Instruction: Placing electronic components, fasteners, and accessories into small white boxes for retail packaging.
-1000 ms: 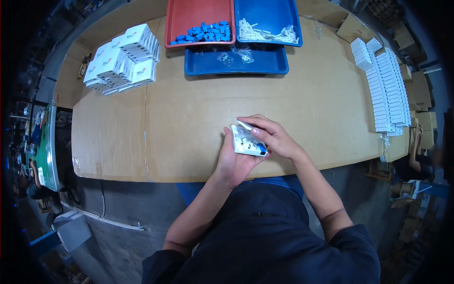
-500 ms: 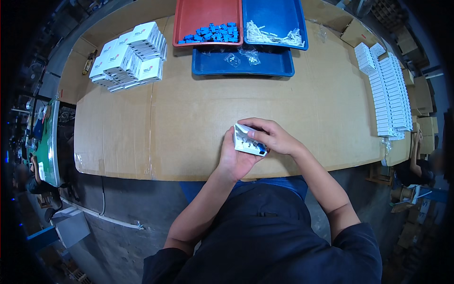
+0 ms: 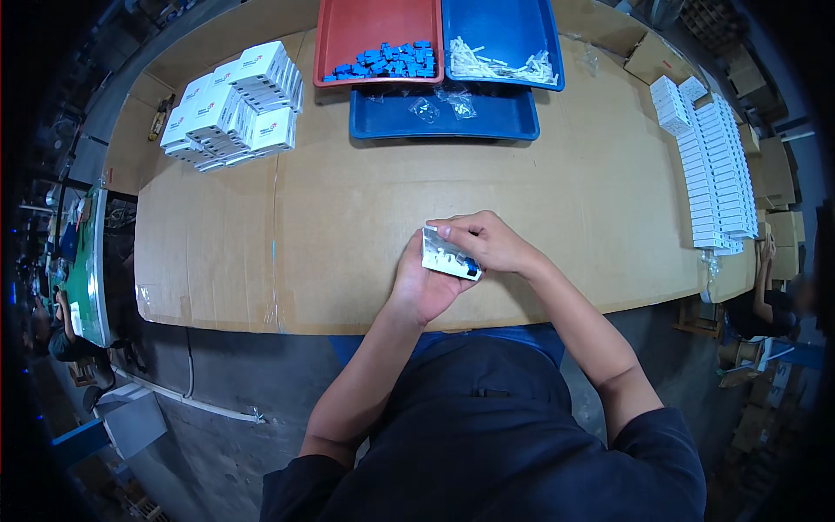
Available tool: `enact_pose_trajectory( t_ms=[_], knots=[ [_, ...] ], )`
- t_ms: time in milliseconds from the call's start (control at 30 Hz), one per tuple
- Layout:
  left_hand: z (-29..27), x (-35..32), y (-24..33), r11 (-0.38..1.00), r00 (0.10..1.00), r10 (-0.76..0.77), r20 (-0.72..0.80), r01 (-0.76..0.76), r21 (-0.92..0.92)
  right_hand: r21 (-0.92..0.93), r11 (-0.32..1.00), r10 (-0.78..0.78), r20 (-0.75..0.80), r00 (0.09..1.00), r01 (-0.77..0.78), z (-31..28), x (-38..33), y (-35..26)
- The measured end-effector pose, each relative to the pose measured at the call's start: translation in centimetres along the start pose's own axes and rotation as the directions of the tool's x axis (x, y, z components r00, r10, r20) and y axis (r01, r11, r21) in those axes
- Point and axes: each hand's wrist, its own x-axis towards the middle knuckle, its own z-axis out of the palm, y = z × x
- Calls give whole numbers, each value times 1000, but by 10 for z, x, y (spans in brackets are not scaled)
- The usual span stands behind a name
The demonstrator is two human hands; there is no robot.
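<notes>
A small white open-sided plastic housing (image 3: 442,257) lies in the palm of my left hand (image 3: 414,291), whose fingers wrap under and round it. Its hollow side faces up and shows small pale fittings. A blue part (image 3: 472,268) sits in its near right corner. My right hand (image 3: 494,243) comes over the far edge of the housing, thumb pressed near its far left corner and fingers curled behind. Whether the right fingertips also pinch some small piece is hidden.
Beyond my hands stand a red tray (image 3: 323,48) of blue parts, a blue tray (image 3: 554,43) of white pieces and a lower blue tray (image 3: 391,126) with clear bags. White housings (image 3: 222,109) are stacked at left, more white units (image 3: 718,170) at right. Co-workers appear at both sides.
The housing and both hands have shifted slightly left and away from me. My right thumb has moved from over the housing's middle toward its far left corner, uncovering more of the inside.
</notes>
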Motion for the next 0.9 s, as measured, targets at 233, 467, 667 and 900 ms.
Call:
enact_pose_trajectory(
  t_ms=[233, 467, 667, 900],
  knots=[
    [-4, 2, 3, 999, 1000, -22, 7, 22, -31, -27, 1000, 7, 4, 1000, -7, -3, 3, -1],
    [-3, 5, 4, 999, 999, -38, -5, 38, 19, -23, 1000, 14, 11, 1000, -14, -4, 5, 7],
    [-2, 5, 2, 999, 999, -23, -38, 25, 38, -19, 1000, 16, 18, 1000, -16, -4, 1, 0],
    [16, -14, -6, 994, 998, 64, 19, -65, 85, -270, 889, -394, -35, 918, 371, 14, -34, 10]
  ],
)
